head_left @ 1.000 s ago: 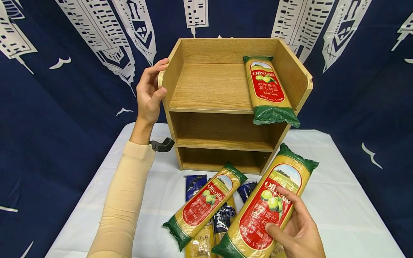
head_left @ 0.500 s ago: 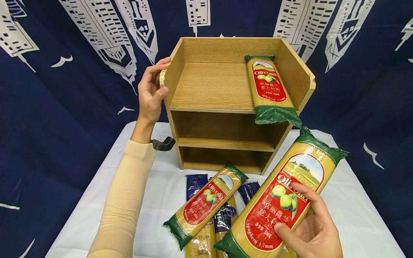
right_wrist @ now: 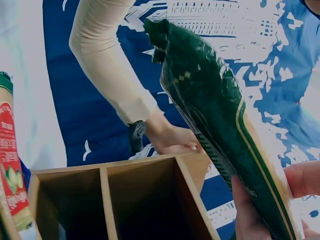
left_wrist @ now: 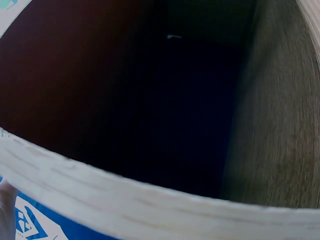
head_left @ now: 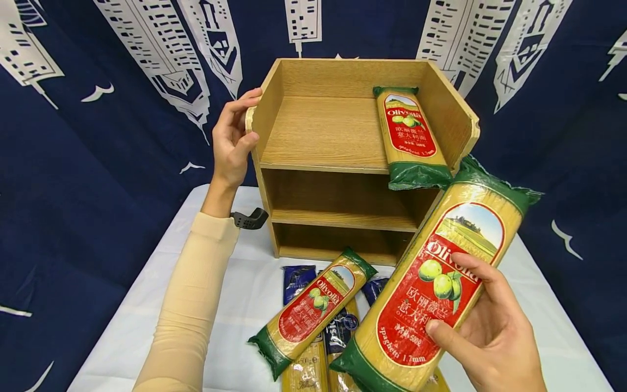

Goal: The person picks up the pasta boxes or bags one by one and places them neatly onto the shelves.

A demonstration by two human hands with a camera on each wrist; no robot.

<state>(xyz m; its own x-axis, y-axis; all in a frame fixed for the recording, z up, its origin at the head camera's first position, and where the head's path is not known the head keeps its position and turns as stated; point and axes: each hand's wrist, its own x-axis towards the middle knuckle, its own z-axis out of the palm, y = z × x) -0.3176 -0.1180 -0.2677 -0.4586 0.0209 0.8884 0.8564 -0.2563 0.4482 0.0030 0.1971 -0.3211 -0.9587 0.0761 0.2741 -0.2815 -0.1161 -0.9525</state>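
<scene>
A wooden shelf unit (head_left: pixel 343 141) with three levels stands on the white table (head_left: pixel 519 305). My left hand (head_left: pixel 234 139) grips its upper left side panel. One spaghetti pack (head_left: pixel 410 136) with a red label lies on the top shelf at the right. My right hand (head_left: pixel 490 337) holds a second, lifted spaghetti pack (head_left: pixel 436 288) tilted toward the shelf's right side; in the right wrist view the same spaghetti pack (right_wrist: pixel 220 120) shows its green end. The left wrist view shows only the shelf's wood edge (left_wrist: pixel 150 200) close up.
More pasta lies on the table before the shelf: a red-label pack (head_left: pixel 313 310) on top of dark blue packs (head_left: pixel 296 280). A dark blue curtain with white buildings (head_left: pixel 98 109) hangs behind and at both sides. A black strap (head_left: pixel 250 219) sits at my left wrist.
My right hand has raised the pack up and to the right, closer to the shelf's right side. My left hand stays on the shelf's side panel.
</scene>
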